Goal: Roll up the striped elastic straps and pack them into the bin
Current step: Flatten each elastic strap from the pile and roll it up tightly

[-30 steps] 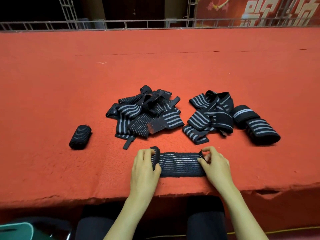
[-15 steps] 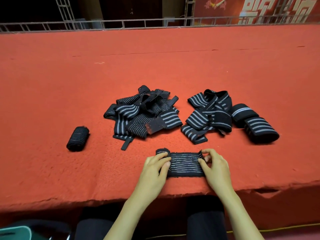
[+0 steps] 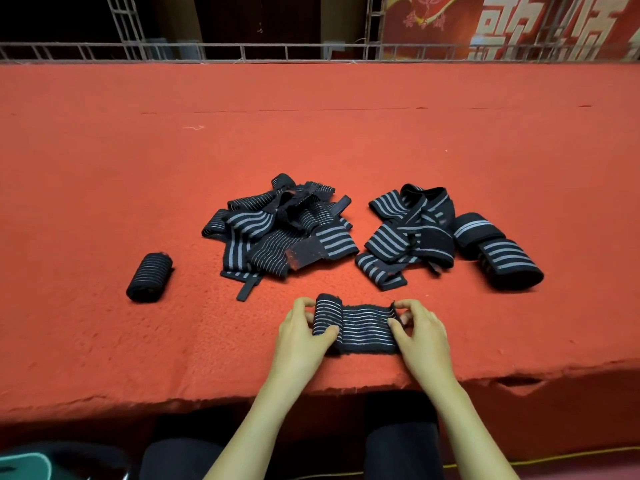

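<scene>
The rolled end of the striped strap (image 3: 360,329) has travelled to the right since a second ago, the left hand (image 3: 304,337) with it, so the flat stretch between the hands is shorter. That hand curls its fingers and thumb around the rolled end, and the right hand (image 3: 420,336) pinches the free end. The strap lies near the front edge of a red felt-covered surface (image 3: 104,188), whose edge is ragged. Further back sit a loose pile of straps (image 3: 284,233), a second pile (image 3: 412,230) to its right, two wider coiled straps (image 3: 509,261) beyond that, and one finished roll (image 3: 149,277) off to the left; none of these has shifted. Behind the surface runs a metal truss railing (image 3: 242,51), with a red banner (image 3: 519,26) bearing pale characters at upper right.
</scene>
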### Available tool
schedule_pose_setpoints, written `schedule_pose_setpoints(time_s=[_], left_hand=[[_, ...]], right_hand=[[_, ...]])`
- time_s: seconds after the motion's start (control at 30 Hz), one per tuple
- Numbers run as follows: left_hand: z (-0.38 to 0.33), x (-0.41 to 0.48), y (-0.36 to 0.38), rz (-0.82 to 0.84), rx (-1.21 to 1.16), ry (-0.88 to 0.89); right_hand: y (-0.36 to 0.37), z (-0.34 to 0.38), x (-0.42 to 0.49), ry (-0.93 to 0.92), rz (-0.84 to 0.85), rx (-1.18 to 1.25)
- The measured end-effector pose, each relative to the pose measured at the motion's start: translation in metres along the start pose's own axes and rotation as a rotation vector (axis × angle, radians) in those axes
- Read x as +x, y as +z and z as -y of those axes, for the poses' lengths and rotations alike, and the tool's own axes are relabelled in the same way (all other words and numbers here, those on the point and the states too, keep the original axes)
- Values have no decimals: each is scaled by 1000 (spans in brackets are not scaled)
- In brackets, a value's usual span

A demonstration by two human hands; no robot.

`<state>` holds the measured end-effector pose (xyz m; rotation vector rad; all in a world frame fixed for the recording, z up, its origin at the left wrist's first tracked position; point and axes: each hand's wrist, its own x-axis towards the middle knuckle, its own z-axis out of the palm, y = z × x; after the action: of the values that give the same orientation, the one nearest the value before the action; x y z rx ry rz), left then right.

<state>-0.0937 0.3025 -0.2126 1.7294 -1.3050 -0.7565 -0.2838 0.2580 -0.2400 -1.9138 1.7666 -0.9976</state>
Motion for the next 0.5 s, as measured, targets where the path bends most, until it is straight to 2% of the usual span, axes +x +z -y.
schedule_pose_setpoints(time_s=[0.13, 0.33, 0.5], left_hand=[[7, -3, -13, -68, -62, -24], [28, -8, -51, -262, 143, 28], [37, -14, -63, -385, 299, 91]], right_hand=[[3, 10, -1, -24, 37, -6], [37, 51, -10, -158, 175, 0], [56, 75, -8, -191, 237, 16]])
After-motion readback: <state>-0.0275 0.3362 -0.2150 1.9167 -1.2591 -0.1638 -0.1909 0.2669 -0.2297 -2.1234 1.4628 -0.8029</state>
